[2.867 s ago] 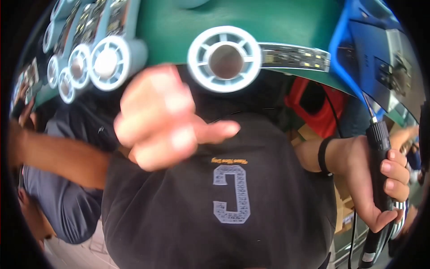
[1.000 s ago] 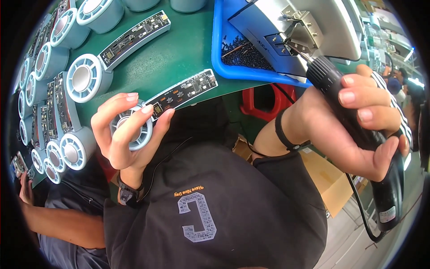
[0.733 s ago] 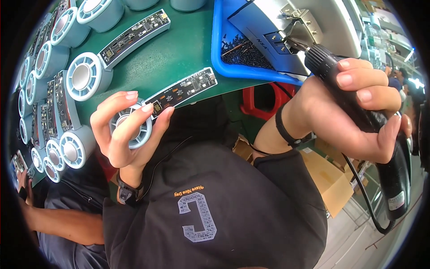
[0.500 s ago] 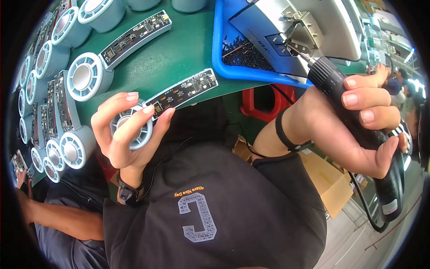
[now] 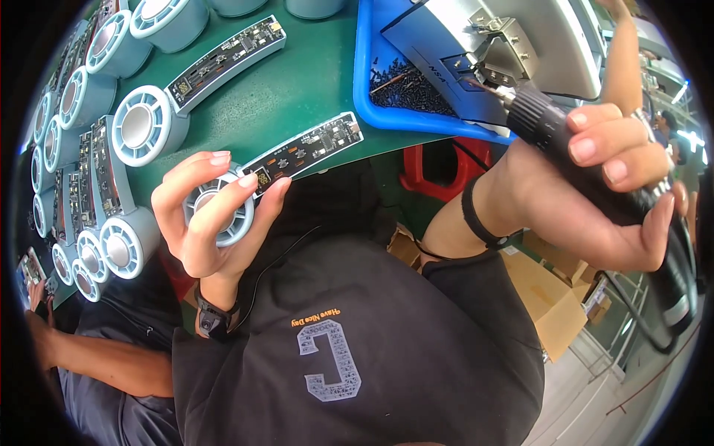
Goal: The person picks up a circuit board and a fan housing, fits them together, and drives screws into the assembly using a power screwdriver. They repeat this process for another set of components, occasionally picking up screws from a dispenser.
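Now the left hand (image 5: pixel 216 238), left of centre, curls half-closed around a pale-blue round unit (image 5: pixel 237 221) (circuit strip (image 5: pixel 312 149) slanting up rightward), while the right hand (image 5: pixel 595 212), at right, clasps a black screwdriver (image 5: pixel 547 123) pointing up-left toward a silver box (image 5: pixel 554 44).

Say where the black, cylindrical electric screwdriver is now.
In the head view, the black, cylindrical electric screwdriver is at the right, gripped in the right hand, its tip near the silver, boxy machine.

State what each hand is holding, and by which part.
The left hand holds a pale-blue unit by its round, spoked end; the right hand grips a black power screwdriver around its body.
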A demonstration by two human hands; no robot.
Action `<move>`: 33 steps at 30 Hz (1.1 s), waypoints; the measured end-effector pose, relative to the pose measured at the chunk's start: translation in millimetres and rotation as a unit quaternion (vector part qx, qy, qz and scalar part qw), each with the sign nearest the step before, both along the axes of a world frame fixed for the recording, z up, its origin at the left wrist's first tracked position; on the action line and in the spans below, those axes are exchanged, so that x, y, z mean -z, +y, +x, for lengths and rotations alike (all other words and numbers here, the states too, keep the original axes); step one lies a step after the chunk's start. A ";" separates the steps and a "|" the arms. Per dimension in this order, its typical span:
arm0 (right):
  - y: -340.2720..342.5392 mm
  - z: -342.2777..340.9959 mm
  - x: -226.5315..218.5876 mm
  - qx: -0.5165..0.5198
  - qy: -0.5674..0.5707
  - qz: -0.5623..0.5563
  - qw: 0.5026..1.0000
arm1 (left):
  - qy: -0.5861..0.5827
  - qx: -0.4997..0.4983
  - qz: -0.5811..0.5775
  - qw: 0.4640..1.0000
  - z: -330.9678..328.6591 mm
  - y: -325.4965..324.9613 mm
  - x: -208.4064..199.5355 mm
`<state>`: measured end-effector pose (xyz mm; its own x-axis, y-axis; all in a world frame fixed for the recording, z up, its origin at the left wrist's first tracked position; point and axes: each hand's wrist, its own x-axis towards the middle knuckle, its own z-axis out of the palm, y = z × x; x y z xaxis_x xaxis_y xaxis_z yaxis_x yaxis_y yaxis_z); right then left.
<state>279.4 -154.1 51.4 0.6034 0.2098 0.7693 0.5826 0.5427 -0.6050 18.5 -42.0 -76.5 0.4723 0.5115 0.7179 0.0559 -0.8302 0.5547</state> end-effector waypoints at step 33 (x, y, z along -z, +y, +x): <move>-29.0 -55.8 37.9 0.045 0.036 0.178 0.982 | 0.286 0.097 0.095 0.949 114.8 -14.4 -67.2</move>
